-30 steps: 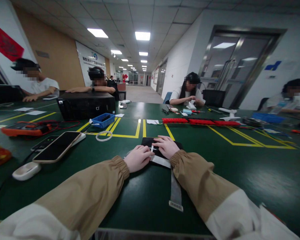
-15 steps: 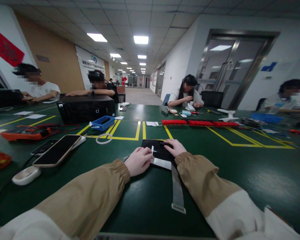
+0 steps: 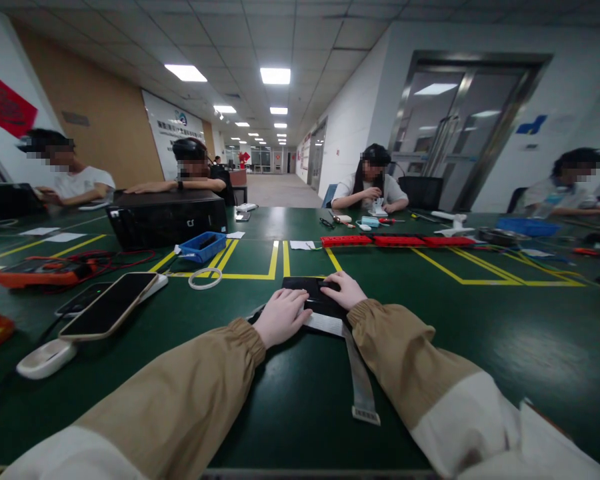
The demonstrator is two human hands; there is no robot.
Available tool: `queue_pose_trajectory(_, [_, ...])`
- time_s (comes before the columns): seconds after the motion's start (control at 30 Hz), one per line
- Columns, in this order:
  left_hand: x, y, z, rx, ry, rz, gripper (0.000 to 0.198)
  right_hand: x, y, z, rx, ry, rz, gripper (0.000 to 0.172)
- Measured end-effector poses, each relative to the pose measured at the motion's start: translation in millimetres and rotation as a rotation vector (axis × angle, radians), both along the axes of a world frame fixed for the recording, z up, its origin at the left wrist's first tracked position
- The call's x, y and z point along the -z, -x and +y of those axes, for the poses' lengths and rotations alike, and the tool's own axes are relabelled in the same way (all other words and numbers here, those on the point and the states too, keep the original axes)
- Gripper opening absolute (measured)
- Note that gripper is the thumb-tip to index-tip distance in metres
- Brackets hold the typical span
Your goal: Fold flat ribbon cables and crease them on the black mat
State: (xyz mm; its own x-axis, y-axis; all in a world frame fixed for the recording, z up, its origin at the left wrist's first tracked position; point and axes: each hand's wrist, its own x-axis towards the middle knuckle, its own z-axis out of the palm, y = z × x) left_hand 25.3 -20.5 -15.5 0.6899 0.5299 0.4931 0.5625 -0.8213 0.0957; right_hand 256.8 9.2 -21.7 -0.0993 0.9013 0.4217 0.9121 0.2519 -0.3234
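Note:
A flat black panel (image 3: 303, 287) lies on the green table (image 3: 290, 393) in front of me. A grey ribbon cable (image 3: 360, 383) runs from under it toward me and ends in a pale connector. My left hand (image 3: 280, 319) rests on the panel's near left edge, fingers stretched flat and pressing down. My right hand (image 3: 345, 291) lies on the panel's right part, fingers extended over its top. Both tan sleeves reach in from below.
A phone (image 3: 107, 305) on a white stand, a white mouse-like device (image 3: 45, 358), a white ring (image 3: 205, 278), a blue tray (image 3: 203, 247), a black box (image 3: 167, 217) and an orange meter (image 3: 40, 272) lie left. Red power strips (image 3: 395, 241) lie ahead. Several other people sit around the table.
My right hand slid from the panel's middle to its right far part. The left hand's fingers flattened onto the near edge. The view tilted slightly.

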Motion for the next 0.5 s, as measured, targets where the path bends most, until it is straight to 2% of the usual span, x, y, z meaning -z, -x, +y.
queue_pose_trajectory(0.2, [3.4,-3.6,2.5,-0.022,-0.002,0.020,0.039,-1.2,0.6,-0.2,-0.021,0.018,-0.043,0.020])
queue_pose_trajectory(0.5, [1.4,-1.8,3.1,-0.041,-0.011,0.001,0.037,-4.4,2.8,-3.4,-0.024,0.019,-0.085,0.019])
